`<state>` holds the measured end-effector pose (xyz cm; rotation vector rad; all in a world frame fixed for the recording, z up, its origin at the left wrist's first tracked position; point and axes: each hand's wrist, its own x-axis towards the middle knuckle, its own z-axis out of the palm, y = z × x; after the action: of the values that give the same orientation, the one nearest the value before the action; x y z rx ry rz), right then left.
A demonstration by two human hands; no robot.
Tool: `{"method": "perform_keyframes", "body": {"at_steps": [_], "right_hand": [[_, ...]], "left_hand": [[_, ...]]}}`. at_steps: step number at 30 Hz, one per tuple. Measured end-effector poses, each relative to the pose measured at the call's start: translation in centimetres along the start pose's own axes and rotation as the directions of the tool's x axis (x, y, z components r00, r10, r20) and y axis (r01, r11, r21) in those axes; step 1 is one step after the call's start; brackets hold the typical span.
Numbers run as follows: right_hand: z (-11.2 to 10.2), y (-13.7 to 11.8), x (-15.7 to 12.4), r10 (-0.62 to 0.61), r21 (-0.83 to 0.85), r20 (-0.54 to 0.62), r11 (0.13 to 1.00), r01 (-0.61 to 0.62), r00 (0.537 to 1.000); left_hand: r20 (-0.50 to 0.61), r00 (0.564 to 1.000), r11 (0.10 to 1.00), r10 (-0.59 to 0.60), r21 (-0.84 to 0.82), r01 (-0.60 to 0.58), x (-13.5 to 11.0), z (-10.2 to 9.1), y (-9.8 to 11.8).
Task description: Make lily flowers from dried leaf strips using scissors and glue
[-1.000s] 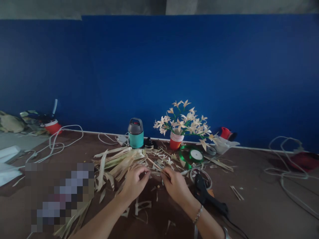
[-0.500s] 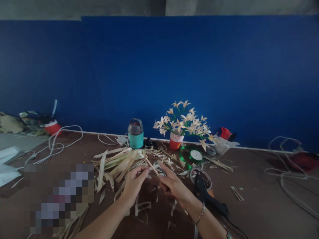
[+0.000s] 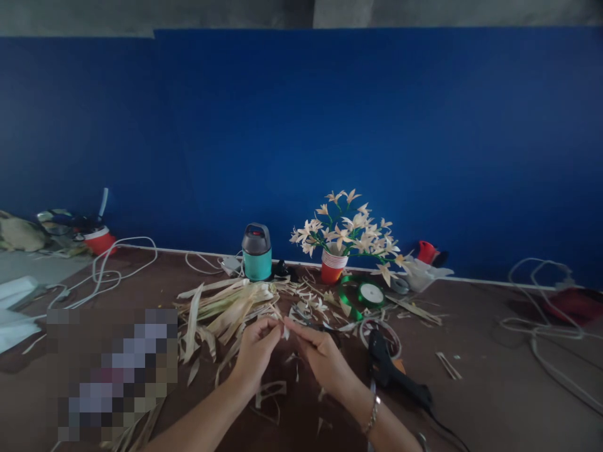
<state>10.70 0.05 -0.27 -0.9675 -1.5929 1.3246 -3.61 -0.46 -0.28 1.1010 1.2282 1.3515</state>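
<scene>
My left hand (image 3: 257, 351) is closed in a pinch on a small pale piece of corn husk (image 3: 285, 333). The thumb and forefinger of my right hand (image 3: 323, 358) meet the same piece from the other side, their tips almost touching those of my left. Part of the piece is hidden behind the fingers. A heap of dried corn husks (image 3: 235, 302) lies just beyond my left hand, and small husk scraps (image 3: 320, 306) are scattered beyond my right. A black glue gun (image 3: 393, 370) rests to the right of my right forearm.
Husk flowers (image 3: 358, 232) stand in red and white paper cups (image 3: 333, 267). Beside them lie a green ribbon spool (image 3: 371, 294) and a clear tape roll (image 3: 389, 336). A teal jug (image 3: 257, 263) stands near the blue wall (image 3: 235, 138). White cables (image 3: 101, 270) loop at the left.
My right hand has moved left and up to meet my left hand at the fingertips. The thin pale strip that stretched between the hands has given way to a small piece at the fingertips.
</scene>
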Motion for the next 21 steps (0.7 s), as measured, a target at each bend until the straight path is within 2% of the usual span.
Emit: {"method": "perform_keyframes", "body": {"at_steps": [2,4,8,12,14,16,18,19,21], "right_hand": [[0.1,0.3,-0.2,-0.117,-0.152,0.008,0.981,0.117,0.993],[0.2,0.4,-0.6,-0.168,-0.274,0.019,0.947,0.167,0.986],[0.2,0.4,-1.2,-0.215,-0.439,0.031,0.874,0.206,0.976],[0.2,0.4,-1.3,-0.23,-0.492,0.036,0.843,0.218,0.972],[0.1,0.2,-1.0,-0.24,-0.436,0.009,0.873,0.22,0.971],[-0.2,-0.1,-0.6,-0.206,-0.282,-0.039,0.941,0.187,0.978],[-0.7,-0.5,-0.3,-0.084,-0.027,-0.066,0.996,0.082,0.994],[-0.9,-0.8,-0.2,-0.001,0.111,-0.059,0.994,0.008,0.998],[-1.2,-1.3,-0.1,0.142,0.341,-0.021,0.932,-0.126,0.99]], "left_hand": [[-0.021,1.0,1.0,0.02,0.0,-0.02,0.0,0.1,-0.1],[-0.039,0.999,1.0,0.028,-0.004,-0.028,-0.1,0.1,-0.3],[-0.07,0.997,0.999,0.03,-0.011,-0.03,-0.3,0.3,-0.3],[-0.075,0.997,0.998,0.025,-0.057,-0.03,-0.4,0.3,-0.1],[-0.055,0.998,0.997,0.009,-0.078,-0.014,-0.4,0.3,0.2],[-0.009,0.999,0.99,-0.035,-0.135,0.033,-0.4,0.2,0.4],[0.079,0.991,0.959,-0.11,-0.254,0.127,-0.4,0.0,0.7],[0.139,0.98,0.925,-0.145,-0.333,0.184,-0.4,-0.1,0.8],[0.269,0.946,0.817,-0.182,-0.494,0.297,-0.3,-0.3,1.0]]}}
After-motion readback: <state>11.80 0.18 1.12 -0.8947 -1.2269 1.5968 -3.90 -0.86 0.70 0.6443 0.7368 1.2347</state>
